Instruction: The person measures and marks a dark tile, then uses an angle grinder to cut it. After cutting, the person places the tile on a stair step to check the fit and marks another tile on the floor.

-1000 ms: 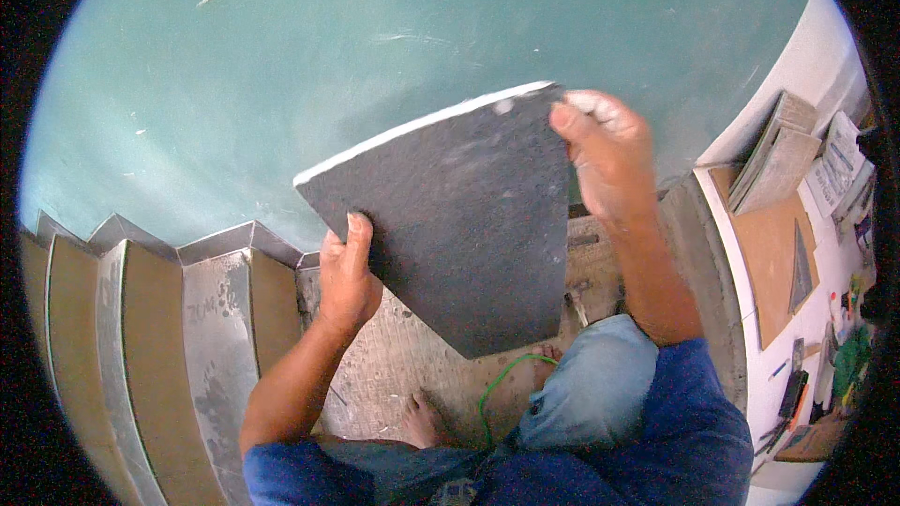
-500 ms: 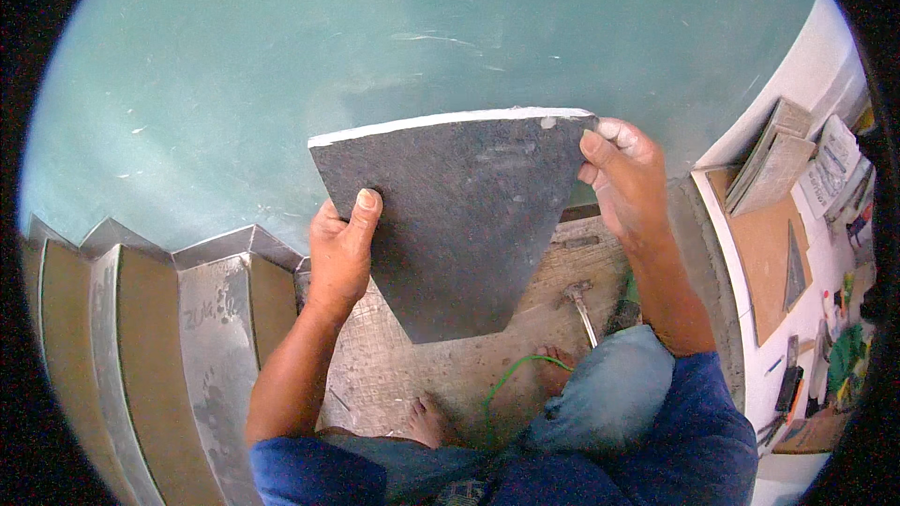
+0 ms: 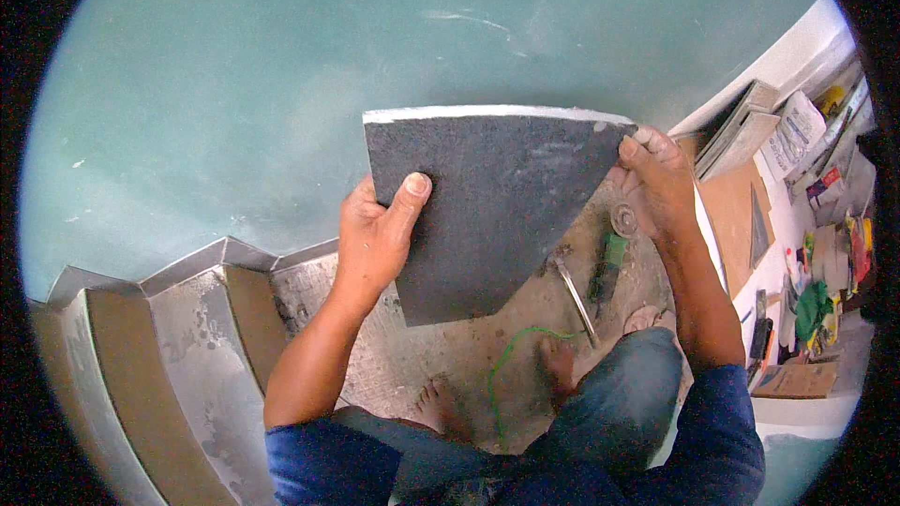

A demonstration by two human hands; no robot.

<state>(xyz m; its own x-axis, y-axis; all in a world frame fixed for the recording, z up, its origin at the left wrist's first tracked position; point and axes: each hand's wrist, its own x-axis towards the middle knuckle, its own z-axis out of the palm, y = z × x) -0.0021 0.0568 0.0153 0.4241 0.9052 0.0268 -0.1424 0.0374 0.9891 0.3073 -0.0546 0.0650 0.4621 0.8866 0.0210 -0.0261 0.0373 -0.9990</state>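
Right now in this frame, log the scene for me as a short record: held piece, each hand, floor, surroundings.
Held piece: dark slab, narrowing downward, with a pale upper edge
Left hand: grips the slab's left side, thumb on its face
Right hand: grips the slab's upper right corner
On the floor: hammer, green power tool, green cord
Left side: steps
Ahead: teal wall
Right side: brown board bearing a dark triangular piece
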